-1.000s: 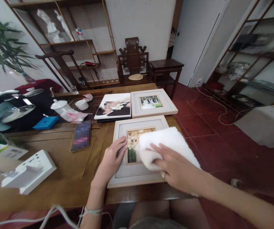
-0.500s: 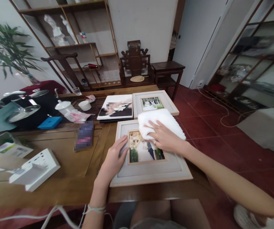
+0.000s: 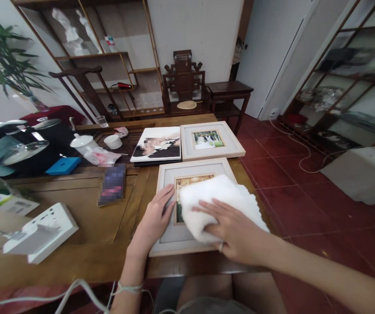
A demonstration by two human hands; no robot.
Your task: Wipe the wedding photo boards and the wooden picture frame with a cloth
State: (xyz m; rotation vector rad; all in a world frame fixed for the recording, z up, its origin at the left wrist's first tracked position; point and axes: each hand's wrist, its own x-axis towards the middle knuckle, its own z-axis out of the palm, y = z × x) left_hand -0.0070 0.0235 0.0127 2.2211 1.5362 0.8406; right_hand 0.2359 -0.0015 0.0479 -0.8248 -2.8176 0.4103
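A picture frame (image 3: 168,239) with a pale wood border and a light mat lies flat at the table's front edge. My left hand (image 3: 153,216) rests on its left side, fingers stretched out flat near the inner photo border. A folded white towel (image 3: 218,187) is under my right hand (image 3: 235,233), which grips it and presses it over the frame. The towel hides most of the photo and the frame's right part. Beyond it lie a second picture frame (image 3: 236,148) and a photo panel (image 3: 156,152) on top of something dark.
To the left on the wooden table (image 3: 105,231) are a white power strip (image 3: 48,235), a blurred-out dark item (image 3: 112,185), a blue box (image 3: 63,166), a white cup (image 3: 113,141), a teapot (image 3: 83,143) and a lidded pot (image 3: 30,159). Red floor tiles (image 3: 298,200) lie right.
My right hand has drawn the towel toward me across the frame, from its upper right corner to its middle and lower right. My left hand stays on the frame's left side.
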